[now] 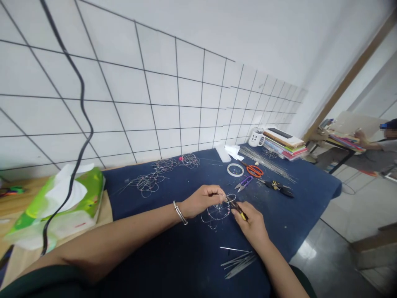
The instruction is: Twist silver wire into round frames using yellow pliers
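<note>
Pinched in my left hand (pixel 206 200) is part of a looped wire piece (pixel 218 213), thin and silvery with small pinkish beads. My right hand (pixel 252 223) is closed around a pair of pliers (pixel 242 213) with dark and yellow handles. The jaws of the pliers meet the wire beside my left fingertips; exactly how they grip it is too small to tell. Loose wire loops hang below my left hand, over the dark blue cloth (pixel 173 244). Near my right forearm lies a bundle of short metal rods (pixel 237 263).
Orange-handled scissors (pixel 254 170), purple snips (pixel 244 183), a white ring dish (pixel 235 169) and black pliers (pixel 276 187) lie beyond my hands. Coiled wire pieces (pixel 147 182) rest at the back left. A tissue pack (pixel 93 198) and hanging black cable (pixel 83 103) are left. Another person (pixel 389 138) sits far right.
</note>
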`<state>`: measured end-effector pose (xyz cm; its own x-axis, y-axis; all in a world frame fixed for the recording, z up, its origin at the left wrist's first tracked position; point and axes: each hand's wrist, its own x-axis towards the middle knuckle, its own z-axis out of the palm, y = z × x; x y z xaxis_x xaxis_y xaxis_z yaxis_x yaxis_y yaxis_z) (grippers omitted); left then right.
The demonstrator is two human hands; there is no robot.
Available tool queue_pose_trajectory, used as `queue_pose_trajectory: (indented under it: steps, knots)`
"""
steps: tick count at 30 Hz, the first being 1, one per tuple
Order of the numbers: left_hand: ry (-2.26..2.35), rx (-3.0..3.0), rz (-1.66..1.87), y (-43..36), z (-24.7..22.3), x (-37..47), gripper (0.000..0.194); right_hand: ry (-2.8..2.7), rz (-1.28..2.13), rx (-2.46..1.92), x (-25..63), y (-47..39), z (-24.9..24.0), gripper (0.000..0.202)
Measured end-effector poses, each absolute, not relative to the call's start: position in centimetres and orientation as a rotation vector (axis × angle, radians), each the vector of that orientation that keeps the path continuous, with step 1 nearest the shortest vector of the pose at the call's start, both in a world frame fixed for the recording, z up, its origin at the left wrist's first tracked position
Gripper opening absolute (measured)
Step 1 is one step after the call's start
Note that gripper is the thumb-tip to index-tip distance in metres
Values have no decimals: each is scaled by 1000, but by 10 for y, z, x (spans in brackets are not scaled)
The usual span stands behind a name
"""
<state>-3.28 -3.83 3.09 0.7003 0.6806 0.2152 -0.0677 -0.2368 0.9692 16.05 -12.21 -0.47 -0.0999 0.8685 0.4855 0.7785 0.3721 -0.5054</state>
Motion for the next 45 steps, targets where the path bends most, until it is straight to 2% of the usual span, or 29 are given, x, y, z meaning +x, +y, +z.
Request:
queue_pose_trajectory:
  steps: [11, 19, 45]
  knots:
    - [570, 1789, 839, -39, 32, -34, 22, -1860, 149, -1515, 158, -125, -2, 16]
    - [634, 1916, 915, -36, 30, -33, 17, -1849, 92, -1571, 159, -125, -3, 15]
    - [519, 1708, 742, -31, 28, -33, 21, -1913, -13, -1464, 158, -123, -8, 15]
